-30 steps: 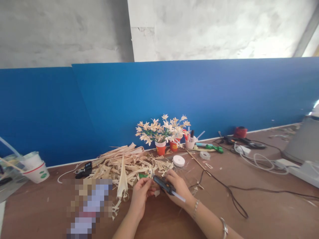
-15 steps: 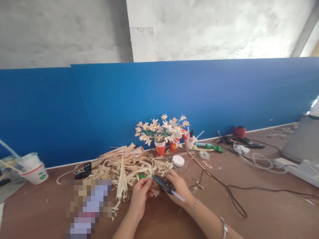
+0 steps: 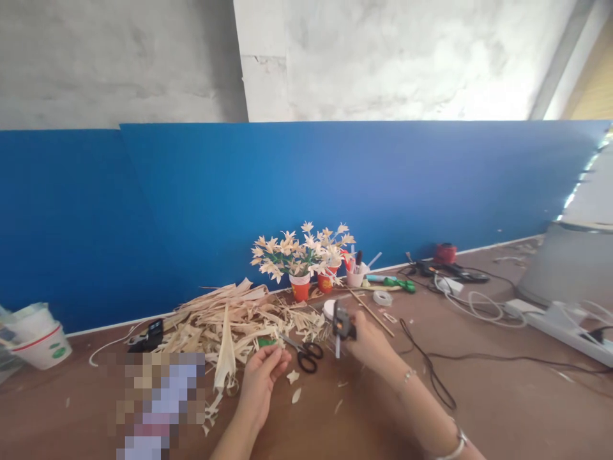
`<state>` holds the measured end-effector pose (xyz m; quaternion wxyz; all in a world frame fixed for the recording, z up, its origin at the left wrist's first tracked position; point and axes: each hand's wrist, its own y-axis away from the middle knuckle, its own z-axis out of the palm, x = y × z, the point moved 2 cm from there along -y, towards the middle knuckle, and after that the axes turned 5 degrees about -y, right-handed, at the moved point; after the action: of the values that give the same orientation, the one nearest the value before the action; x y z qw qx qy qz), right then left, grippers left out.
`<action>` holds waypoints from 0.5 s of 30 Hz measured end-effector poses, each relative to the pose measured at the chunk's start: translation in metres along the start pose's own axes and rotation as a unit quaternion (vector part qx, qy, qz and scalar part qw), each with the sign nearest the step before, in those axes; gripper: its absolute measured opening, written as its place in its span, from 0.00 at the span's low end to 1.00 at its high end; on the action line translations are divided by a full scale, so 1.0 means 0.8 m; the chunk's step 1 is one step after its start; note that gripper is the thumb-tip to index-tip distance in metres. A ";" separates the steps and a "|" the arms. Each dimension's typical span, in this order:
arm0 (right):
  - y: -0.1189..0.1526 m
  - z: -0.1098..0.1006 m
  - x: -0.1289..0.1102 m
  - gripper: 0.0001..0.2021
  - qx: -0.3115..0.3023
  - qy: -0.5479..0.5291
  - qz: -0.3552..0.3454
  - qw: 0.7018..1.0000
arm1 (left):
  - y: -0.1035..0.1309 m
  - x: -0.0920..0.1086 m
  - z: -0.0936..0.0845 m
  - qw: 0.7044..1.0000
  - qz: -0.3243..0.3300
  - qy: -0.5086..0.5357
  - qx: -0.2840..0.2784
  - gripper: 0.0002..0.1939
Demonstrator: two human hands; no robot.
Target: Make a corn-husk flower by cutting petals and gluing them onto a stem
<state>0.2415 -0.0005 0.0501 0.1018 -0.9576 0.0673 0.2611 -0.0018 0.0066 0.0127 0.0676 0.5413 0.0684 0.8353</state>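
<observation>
My left hand [image 3: 261,380] is pinched closed beside the pile of pale dried husk strips [image 3: 230,319]; what its fingertips hold is too small to make out. My right hand [image 3: 366,338] grips a black glue gun [image 3: 343,321] with a whitish stick showing below it. Black-handled scissors [image 3: 309,356] lie between my hands, blades toward the husks. Near them on the brown table [image 3: 335,428] are a small star-shaped pale piece [image 3: 293,377] and a petal-like piece [image 3: 296,396]. A green item [image 3: 266,342] shows just behind my left hand.
Red cups [image 3: 301,291] hold pale flowers [image 3: 287,252] at the back. A white roll [image 3: 329,308], a tape ring [image 3: 382,298] and a thin stick [image 3: 371,312] lie right of them. Black cable [image 3: 431,364] and a power strip [image 3: 565,329] are at right; paper cups [image 3: 43,345] stand left.
My right hand has moved right, away from my left hand, carrying the glue gun and turning it. The scissors and small pale pieces are now uncovered. The whole view has shifted slightly.
</observation>
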 end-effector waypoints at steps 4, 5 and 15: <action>-0.014 -0.020 0.050 0.17 0.031 0.057 0.155 0.986 | 0.001 0.002 0.001 1.000 -0.003 0.002 0.002 0.04; -0.016 -0.022 0.059 0.17 0.032 0.065 0.181 0.981 | 0.001 0.002 0.001 1.000 -0.002 0.002 -0.001 0.04; -0.002 -0.029 0.041 0.13 0.079 0.192 0.187 0.960 | 0.002 0.003 0.003 1.000 -0.001 0.005 -0.021 0.05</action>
<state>0.2814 -0.0067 0.0532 0.1115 -0.9490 0.2836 0.0811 -0.0009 0.0052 0.0161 0.0799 0.5358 0.0514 0.8390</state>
